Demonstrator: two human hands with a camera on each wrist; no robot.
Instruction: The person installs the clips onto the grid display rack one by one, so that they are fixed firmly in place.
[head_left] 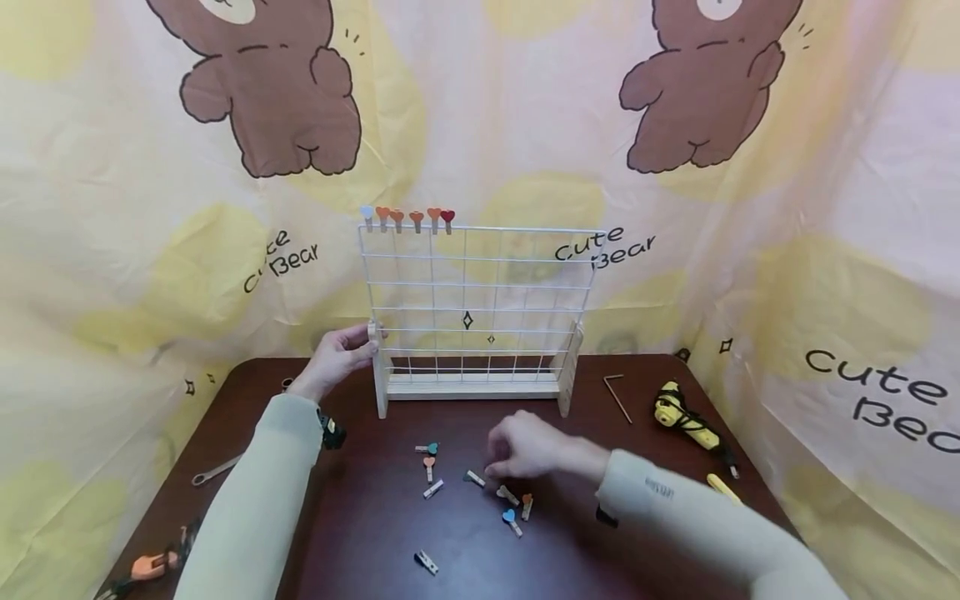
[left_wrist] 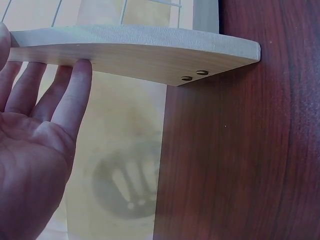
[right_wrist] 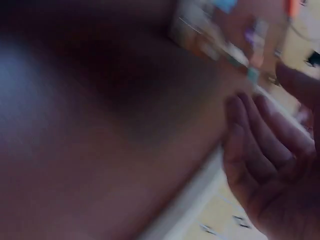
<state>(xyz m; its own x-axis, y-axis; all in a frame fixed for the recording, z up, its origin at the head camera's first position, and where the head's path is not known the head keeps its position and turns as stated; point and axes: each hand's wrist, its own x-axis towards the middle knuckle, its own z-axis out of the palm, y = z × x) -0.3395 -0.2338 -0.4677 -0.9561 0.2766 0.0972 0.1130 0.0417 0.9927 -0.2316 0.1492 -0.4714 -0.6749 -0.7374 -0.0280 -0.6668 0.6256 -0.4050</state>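
My left hand grips the wooden left leg of a white wire grid rack, its thumb on one face and fingers against the other. Clothespins with heart heads, including a white one and a dark red one, are clipped in a row at the left of the rack's top wire. My right hand hovers over the table, thumb apart from its bent fingers, nothing between them. Close by lie a small clothespin, another, an orange-heart one and a blue-heart one.
More clothespins lie left, including a teal-heart one, an orange-heart one and a dark-headed one. An L-shaped hex key and a yellow corded tool are at right. A wrench and an orange tool sit at left.
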